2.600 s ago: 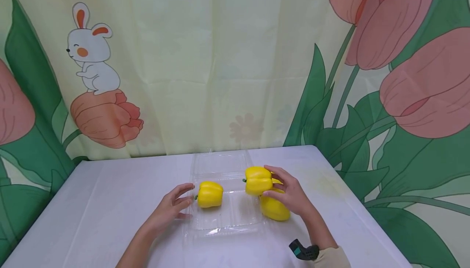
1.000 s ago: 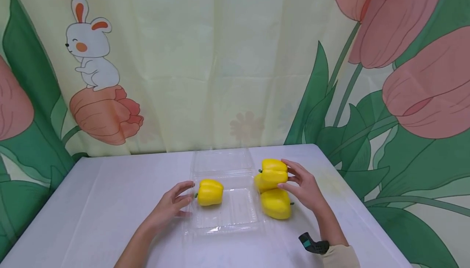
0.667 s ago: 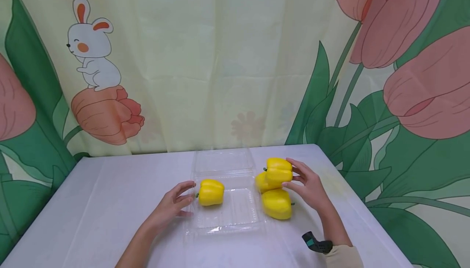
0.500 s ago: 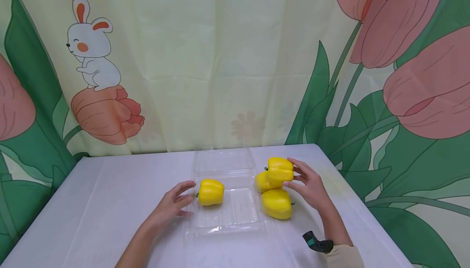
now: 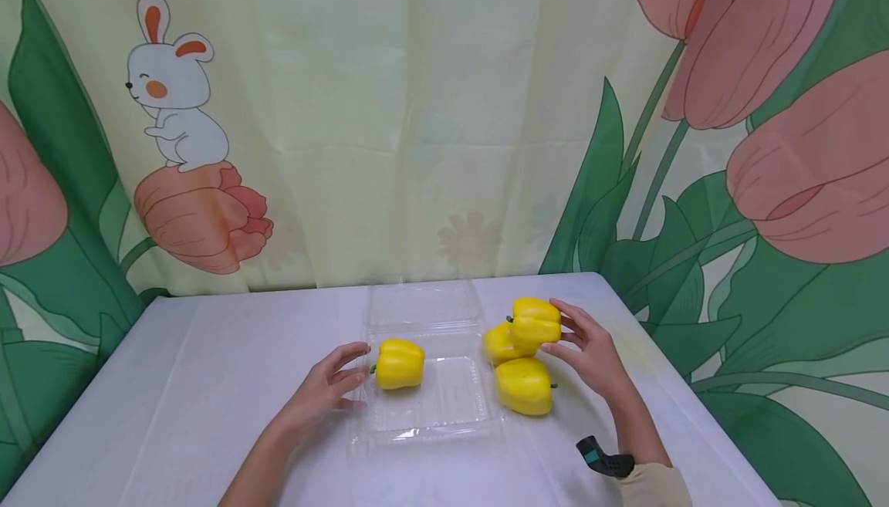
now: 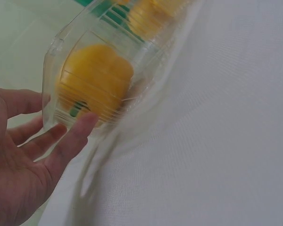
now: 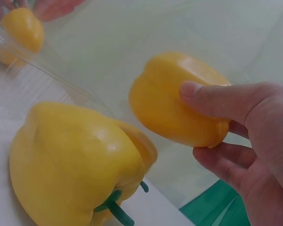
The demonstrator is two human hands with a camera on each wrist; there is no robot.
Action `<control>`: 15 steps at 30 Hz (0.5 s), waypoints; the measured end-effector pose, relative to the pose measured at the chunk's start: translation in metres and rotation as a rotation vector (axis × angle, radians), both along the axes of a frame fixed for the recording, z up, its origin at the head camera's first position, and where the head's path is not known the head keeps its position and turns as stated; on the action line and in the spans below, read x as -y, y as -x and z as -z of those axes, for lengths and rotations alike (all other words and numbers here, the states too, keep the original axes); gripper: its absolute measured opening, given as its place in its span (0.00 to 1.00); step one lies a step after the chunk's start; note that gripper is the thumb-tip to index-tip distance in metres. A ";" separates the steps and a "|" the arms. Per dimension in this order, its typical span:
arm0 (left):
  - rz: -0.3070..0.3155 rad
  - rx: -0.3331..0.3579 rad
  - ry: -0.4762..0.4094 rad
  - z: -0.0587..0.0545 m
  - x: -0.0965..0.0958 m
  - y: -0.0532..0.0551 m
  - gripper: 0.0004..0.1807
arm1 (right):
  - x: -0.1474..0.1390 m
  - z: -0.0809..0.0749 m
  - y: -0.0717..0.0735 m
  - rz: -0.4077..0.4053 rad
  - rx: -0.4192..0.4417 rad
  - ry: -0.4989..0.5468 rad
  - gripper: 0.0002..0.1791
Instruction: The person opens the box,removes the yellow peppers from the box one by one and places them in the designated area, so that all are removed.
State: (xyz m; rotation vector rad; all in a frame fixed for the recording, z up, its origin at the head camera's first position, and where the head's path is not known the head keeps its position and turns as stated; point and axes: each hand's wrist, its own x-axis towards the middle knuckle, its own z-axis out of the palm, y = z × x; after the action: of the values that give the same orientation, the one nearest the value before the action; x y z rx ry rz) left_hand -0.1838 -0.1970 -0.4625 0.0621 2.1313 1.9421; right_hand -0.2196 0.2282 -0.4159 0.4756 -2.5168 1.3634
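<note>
My right hand (image 5: 590,349) grips a yellow bell pepper (image 5: 535,322), thumb on one side and fingers on the other. In the right wrist view that bell pepper (image 7: 174,101) hangs off the table. Below and left of it in the head view are two more yellow bell peppers, one behind (image 5: 501,343) and one in front (image 5: 524,388), beside the container. A clear plastic clamshell container (image 5: 444,407) lies with its lid folded back, one yellow bell pepper (image 5: 399,364) inside at the left. My left hand (image 5: 326,383) touches the container's left wall with spread fingers.
The container's clear lid (image 5: 422,306) lies toward the table's back edge. A white cloth covers the table (image 5: 208,383). Behind it hangs a curtain (image 5: 347,144) printed with a rabbit and tulips.
My right hand has carried its bell pepper rightward, from above the container's right edge to above the other two, with only slight movement lately. My left hand stays at the container's left side.
</note>
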 end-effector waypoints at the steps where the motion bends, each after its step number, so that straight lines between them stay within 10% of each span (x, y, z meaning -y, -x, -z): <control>1: 0.000 -0.001 0.001 0.000 0.000 0.000 0.30 | 0.000 0.001 0.001 0.000 -0.002 -0.001 0.38; 15: -0.005 0.005 0.003 -0.001 0.001 0.000 0.30 | -0.005 0.002 0.002 -0.004 0.051 0.013 0.39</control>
State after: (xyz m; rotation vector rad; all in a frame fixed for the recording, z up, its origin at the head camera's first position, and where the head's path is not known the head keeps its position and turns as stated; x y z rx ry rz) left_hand -0.1839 -0.1975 -0.4616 0.0511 2.1339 1.9397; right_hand -0.2218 0.2335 -0.4177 0.4488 -2.5468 1.4105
